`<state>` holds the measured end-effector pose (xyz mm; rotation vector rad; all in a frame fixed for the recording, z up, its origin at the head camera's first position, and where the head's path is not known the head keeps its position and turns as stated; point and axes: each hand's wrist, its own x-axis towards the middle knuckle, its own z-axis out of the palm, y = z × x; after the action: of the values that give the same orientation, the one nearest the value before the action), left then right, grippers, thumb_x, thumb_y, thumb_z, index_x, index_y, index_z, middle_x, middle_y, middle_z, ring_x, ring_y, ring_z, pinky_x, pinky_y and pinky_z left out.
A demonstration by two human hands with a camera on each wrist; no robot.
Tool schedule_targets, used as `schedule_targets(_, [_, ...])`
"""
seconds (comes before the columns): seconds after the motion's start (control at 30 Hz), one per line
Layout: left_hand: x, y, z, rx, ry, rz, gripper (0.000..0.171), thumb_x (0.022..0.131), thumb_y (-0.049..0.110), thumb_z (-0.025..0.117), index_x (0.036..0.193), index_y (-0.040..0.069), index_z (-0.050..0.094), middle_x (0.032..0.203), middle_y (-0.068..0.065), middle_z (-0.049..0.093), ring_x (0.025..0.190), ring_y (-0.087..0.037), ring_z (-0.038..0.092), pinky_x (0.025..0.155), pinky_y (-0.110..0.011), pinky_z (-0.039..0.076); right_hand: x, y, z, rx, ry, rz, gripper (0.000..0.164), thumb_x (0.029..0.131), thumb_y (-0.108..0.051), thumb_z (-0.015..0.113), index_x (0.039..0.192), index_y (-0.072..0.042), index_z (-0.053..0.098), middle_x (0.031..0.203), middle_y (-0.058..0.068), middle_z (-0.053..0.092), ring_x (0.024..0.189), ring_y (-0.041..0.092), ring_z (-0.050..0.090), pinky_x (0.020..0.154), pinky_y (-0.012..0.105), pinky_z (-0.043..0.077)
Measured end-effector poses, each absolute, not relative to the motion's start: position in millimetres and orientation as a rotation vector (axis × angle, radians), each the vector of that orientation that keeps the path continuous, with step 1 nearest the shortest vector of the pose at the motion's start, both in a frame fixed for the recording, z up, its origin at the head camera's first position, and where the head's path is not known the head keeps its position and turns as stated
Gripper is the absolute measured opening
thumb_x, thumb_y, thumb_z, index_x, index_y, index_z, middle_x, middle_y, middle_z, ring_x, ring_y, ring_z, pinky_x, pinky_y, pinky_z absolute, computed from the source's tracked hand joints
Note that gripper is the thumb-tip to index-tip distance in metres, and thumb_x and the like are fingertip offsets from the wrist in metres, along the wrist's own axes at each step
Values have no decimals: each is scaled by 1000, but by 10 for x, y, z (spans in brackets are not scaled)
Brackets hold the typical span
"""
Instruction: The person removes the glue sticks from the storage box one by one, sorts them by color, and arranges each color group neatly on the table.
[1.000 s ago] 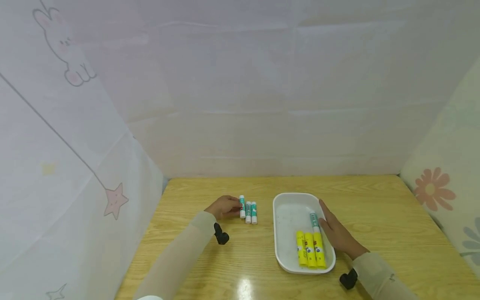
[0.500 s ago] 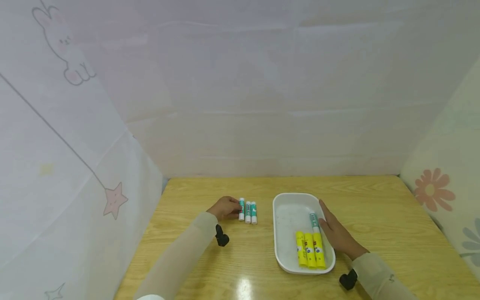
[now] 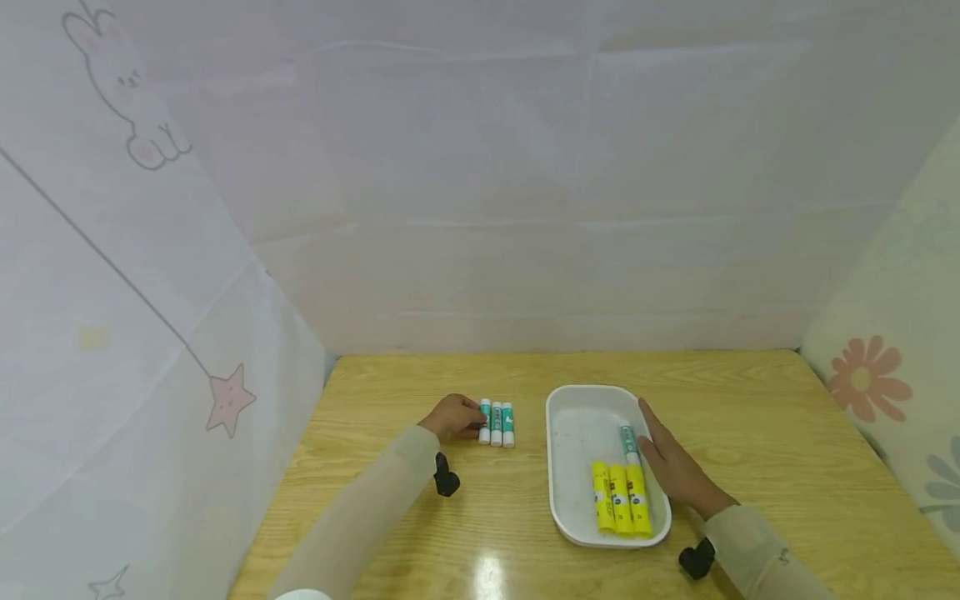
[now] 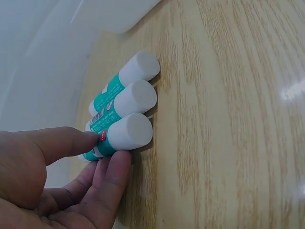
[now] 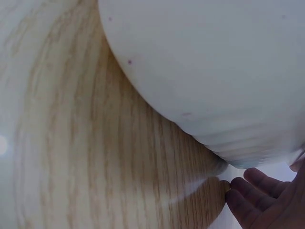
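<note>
In the head view, my left hand (image 3: 454, 417) pinches a glue stick (image 3: 485, 421) with a teal label and white ends between thumb and fingers. It lies leftmost in a side-by-side row with two matching glue sticks (image 3: 502, 425) on the table. The left wrist view shows the thumb on the label of the held glue stick (image 4: 126, 133) and fingertips under its near side. My right hand (image 3: 675, 467) rests along the right side of a white tray (image 3: 551, 467), fingers extended outside the wall, thumb at the rim. The right wrist view shows those fingers (image 5: 259, 193) beside the tray's outer wall.
Inside the tray lie three yellow tubes (image 3: 620, 500) side by side and one teal-labelled glue stick (image 3: 628, 443) above them. The wooden table (image 3: 420, 533) ends at a pale cloth backdrop (image 3: 480, 250). Each wrist wears a black device (image 3: 697, 560).
My left hand has drawn the leftmost glue stick slightly toward me, so that it now lines up more closely with the other two. The right hand and tray have stayed put.
</note>
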<state>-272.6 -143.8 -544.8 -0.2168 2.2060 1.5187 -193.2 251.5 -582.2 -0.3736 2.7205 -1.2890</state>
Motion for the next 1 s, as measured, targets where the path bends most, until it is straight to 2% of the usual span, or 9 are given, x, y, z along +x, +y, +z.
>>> schedule_targets(0.13, [-2735, -1440, -5474, -238, 2212, 1508, 31, 91, 3, 67, 118, -7, 56, 106, -15, 60, 90, -24, 64, 79, -35, 59, -1935, 2511, -5828, -363, 2716, -1279, 64, 108, -29, 34, 156, -26, -9, 162, 13, 0, 145, 41, 8, 114, 63, 13])
schedule_targets(0.4, [-2734, -1440, -5485, -230, 2212, 1515, 31, 91, 3, 67, 118, -8, 56, 107, -16, 60, 90, -24, 65, 78, -34, 59, -1929, 2511, -5810, -375, 2719, -1280, 64, 108, -28, 34, 157, -23, -7, 162, 15, 0, 145, 43, 8, 112, 65, 13])
schedule_targets(0.6, [-2726, -1439, -5489, -222, 2219, 1511, 32, 91, 4, 67, 119, -8, 56, 108, -16, 60, 92, -24, 65, 80, -35, 58, -1940, 2518, -5828, -370, 2730, -1265, 64, 108, -28, 33, 156, -29, -10, 162, 12, 1, 145, 40, 8, 113, 63, 13])
schedule_targets(0.83, [-2738, -1449, -5508, -211, 2196, 1532, 32, 92, 4, 66, 120, -8, 56, 109, -16, 60, 94, -25, 64, 80, -34, 58, -1937, 2514, -5828, -370, 2722, -1274, 64, 108, -28, 34, 157, -21, -7, 162, 13, 0, 145, 41, 8, 113, 63, 13])
schedule_targets(1.0, [-2748, -1457, -5522, -219, 2177, 1534, 30, 94, 4, 64, 120, -7, 56, 108, -15, 61, 93, -24, 64, 81, -33, 58, -1927, 2509, -5829, -363, 2721, -1266, 65, 108, -28, 34, 156, -24, -8, 162, 13, 0, 145, 42, 8, 113, 64, 13])
